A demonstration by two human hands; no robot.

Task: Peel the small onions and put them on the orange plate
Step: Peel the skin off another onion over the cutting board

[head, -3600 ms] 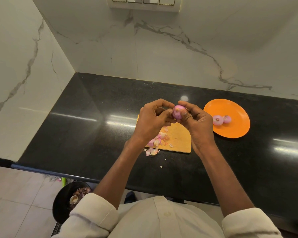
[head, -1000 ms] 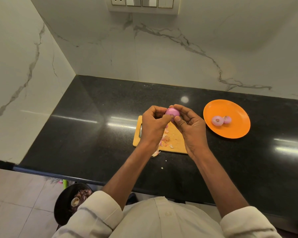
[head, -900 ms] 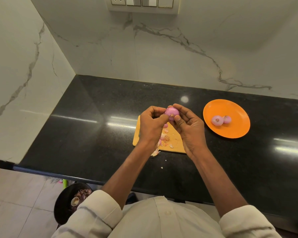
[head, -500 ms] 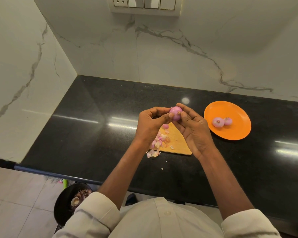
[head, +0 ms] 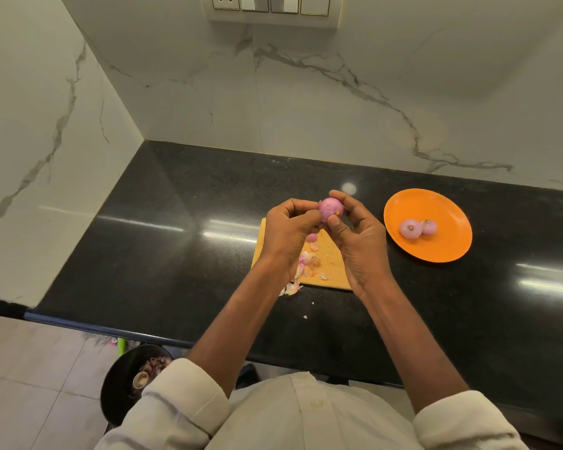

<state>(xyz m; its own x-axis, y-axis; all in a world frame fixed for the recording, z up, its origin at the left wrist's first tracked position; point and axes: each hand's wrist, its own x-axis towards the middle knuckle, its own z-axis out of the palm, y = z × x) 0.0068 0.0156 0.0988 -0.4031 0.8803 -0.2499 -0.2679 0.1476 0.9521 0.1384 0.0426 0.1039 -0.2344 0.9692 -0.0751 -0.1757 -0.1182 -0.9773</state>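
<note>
Plate (head: 436, 245), orange, holds two peeled onions (head: 416, 228) near the worktop (head: 176, 222) back edge; left hand (head: 288, 233) and right hand (head: 359, 238) both pinch a small onion (head: 329, 207) above the cutting board (head: 330, 254).

Home kitchen: black granite counter (head: 182, 222), marble-look walls (head: 306, 102), switch panel (head: 273, 9), wooden cutting board (head: 332, 261).

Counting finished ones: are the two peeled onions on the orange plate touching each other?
Touching. The head view shows the larger onion and the smaller onion pressed side by side on the orange plate, no orange between them.
</note>
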